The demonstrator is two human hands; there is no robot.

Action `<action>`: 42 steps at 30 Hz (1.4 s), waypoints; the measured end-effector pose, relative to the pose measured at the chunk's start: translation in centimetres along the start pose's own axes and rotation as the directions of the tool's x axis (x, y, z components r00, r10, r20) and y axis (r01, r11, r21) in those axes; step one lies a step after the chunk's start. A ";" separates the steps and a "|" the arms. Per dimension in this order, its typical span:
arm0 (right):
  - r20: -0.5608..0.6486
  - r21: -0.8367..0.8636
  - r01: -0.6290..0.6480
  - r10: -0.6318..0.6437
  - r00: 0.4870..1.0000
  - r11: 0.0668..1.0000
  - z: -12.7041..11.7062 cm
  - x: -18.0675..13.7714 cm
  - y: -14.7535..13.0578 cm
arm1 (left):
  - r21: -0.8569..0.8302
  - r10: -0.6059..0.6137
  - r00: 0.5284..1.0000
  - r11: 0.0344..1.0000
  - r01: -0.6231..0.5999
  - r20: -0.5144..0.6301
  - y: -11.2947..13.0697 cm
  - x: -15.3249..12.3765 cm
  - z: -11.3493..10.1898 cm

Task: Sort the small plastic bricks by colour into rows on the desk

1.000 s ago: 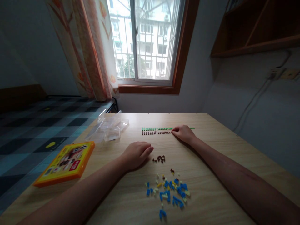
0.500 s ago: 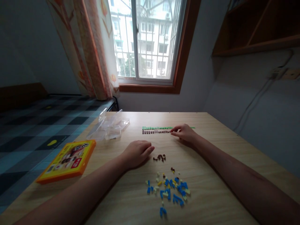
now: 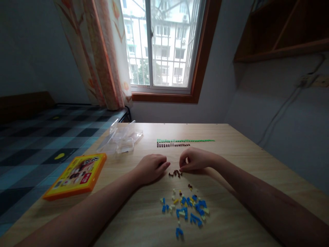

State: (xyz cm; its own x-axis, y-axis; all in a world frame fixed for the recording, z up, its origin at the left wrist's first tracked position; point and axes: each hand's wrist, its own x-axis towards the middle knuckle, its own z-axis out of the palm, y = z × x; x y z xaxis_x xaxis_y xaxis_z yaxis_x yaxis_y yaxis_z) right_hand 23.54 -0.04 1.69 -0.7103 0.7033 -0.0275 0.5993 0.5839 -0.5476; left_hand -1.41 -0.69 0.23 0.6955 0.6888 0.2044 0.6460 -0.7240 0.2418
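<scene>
On the wooden table [image 3: 239,161] a row of green bricks [image 3: 185,140] lies above a shorter row of dark brown bricks [image 3: 173,145]. My right hand [image 3: 194,159] hovers at a small pile of loose brown bricks [image 3: 175,174], fingertips pinched together right at the pile's right edge; whether it holds a brick is too small to see. My left hand [image 3: 151,167] rests palm down on the table just left of that pile, fingers loosely together and holding nothing. Nearer to me lies a scatter of blue, yellow and white bricks [image 3: 185,208].
A clear plastic box [image 3: 120,140] stands open at the table's back left. A yellow-orange flat box [image 3: 77,175] lies near the left edge. Beyond that edge is a checked bed cover. The window and curtain are behind; a wall with shelves is on the right.
My right hand left the right end of the brown row and came back toward me to the loose brown pile. My left hand stayed put.
</scene>
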 end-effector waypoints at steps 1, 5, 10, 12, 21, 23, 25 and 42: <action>-0.003 -0.005 -0.003 0.003 1.000 1.000 -0.1 0.0 0.1 | -0.004 0.009 1.000 1.000 -0.009 -0.002 -0.1 0.0 0.0; -0.021 -0.062 -0.061 0.060 0.998 0.996 -0.7 -0.4 0.6 | -0.020 0.018 1.000 1.000 -0.018 -0.005 -0.2 0.0 0.0; -0.144 -0.198 -0.113 0.086 0.986 0.974 -1.6 -0.8 1.8 | -0.052 0.008 1.000 0.999 -0.007 0.003 -0.2 0.0 0.0; -0.203 -0.207 -0.129 0.086 0.975 0.970 -1.9 -0.9 2.3 | -0.055 0.012 1.000 0.998 -0.012 -0.002 -0.2 0.0 0.0; -0.136 -0.164 -0.193 0.171 0.976 0.967 -1.7 -0.9 2.1 | -0.055 0.005 1.000 0.998 -0.004 0.014 -0.1 0.0 -0.2; -0.153 -0.173 -0.202 0.177 0.972 0.964 -1.4 -0.7 2.1 | -0.052 0.008 1.000 0.999 -0.007 0.014 0.0 0.0 -0.2; -0.167 -0.163 -0.214 0.187 0.968 0.963 -1.3 -0.6 2.4 | -0.046 0.009 1.000 0.999 -0.008 0.010 -0.1 0.0 -0.2; -0.516 -0.221 -0.459 0.296 0.804 0.860 -1.9 -0.6 8.4 | -0.035 0.011 1.000 0.999 -0.011 0.009 -0.1 0.0 0.0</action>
State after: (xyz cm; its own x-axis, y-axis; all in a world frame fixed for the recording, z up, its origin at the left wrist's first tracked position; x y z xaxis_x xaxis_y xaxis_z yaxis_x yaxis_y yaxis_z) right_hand 29.74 5.23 -1.30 -0.2031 0.9474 0.2473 0.9234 0.2693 -0.2734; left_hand -1.46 -0.58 0.25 0.7057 0.6801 0.1987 0.6268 -0.7299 0.2727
